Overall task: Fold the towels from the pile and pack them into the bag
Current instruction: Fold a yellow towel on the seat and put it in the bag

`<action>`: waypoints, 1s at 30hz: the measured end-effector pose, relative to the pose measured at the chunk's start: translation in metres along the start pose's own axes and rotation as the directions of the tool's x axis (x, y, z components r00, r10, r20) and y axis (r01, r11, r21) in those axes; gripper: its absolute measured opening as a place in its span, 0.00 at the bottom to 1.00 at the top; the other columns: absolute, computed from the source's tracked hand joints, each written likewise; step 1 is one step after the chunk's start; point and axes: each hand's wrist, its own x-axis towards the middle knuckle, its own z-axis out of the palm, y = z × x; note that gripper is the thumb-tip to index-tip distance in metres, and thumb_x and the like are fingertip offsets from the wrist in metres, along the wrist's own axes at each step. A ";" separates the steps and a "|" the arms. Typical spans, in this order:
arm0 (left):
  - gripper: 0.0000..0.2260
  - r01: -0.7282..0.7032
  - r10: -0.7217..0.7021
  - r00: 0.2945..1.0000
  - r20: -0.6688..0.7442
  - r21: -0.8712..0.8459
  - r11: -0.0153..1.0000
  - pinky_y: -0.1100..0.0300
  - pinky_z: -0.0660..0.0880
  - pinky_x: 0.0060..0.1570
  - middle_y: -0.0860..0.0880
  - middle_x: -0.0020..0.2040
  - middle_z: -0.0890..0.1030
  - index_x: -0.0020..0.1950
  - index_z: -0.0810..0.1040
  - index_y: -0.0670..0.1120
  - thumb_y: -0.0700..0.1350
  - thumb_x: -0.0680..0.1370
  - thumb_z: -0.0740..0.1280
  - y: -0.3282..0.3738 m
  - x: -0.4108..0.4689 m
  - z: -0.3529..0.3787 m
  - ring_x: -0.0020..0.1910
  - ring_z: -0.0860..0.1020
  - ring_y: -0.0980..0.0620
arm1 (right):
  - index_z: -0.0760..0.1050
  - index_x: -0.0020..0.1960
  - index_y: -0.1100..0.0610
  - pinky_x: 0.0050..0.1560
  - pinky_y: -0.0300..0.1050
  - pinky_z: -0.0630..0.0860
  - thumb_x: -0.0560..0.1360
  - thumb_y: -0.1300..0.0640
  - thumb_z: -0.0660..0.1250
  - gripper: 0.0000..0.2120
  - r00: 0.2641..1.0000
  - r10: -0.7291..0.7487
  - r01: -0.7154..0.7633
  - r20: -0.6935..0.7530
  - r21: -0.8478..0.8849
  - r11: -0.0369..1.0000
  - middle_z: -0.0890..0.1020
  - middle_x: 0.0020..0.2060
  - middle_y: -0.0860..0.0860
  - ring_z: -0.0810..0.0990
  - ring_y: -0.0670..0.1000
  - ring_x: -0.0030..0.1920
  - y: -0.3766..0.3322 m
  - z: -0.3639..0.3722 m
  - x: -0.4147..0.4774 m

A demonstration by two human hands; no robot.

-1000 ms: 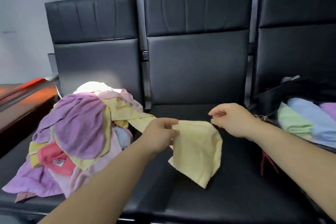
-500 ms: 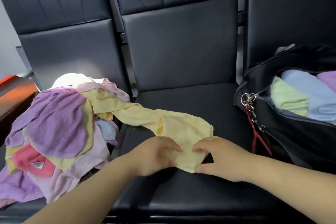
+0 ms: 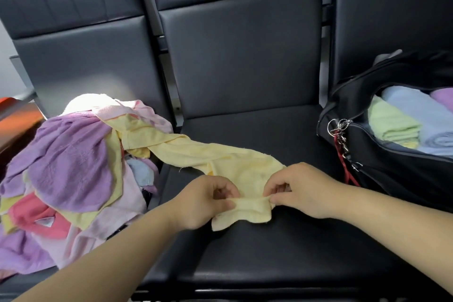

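Since half a second ago both hands are pinching up the near edge of the yellow towel (image 3: 235,167) instead of lying on top of it; a second ago that towel was hanging in the air, now it is lying on the middle seat (image 3: 257,265). Left hand (image 3: 203,201), at lower centre of the frame, is gripping the edge between thumb and curled fingers. Right hand (image 3: 301,191), just right of it, is pinching the same edge, fingers curled, so a short ridge of cloth is stretching between the two. The towel's far end is trailing up-left and touching the pile (image 3: 68,167), a loose heap of purple, pink, yellow and red cloths sitting on the left seat, centre-left of the frame. The black bag (image 3: 392,179) is sitting open on the right seat, right edge of the frame, well apart from the hands. Inside it a green towel (image 3: 392,125), a blue towel (image 3: 421,117) and a purple towel (image 3: 443,97) are lying folded side by side. A key ring (image 3: 339,127) and a red strap (image 3: 343,167) are hanging at the bag's near-left corner.
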 end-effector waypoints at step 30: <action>0.13 0.011 -0.035 0.995 -0.091 -0.251 0.968 0.53 0.76 0.65 0.50 0.54 0.86 0.53 0.87 0.51 0.36 0.82 0.66 0.030 -0.026 -0.027 0.58 0.82 0.51 | 0.86 0.48 0.47 0.59 0.56 0.82 0.76 0.58 0.75 0.06 0.983 0.121 -0.030 -0.138 0.531 0.847 0.88 0.43 0.49 0.87 0.51 0.48 -0.039 -0.014 -0.007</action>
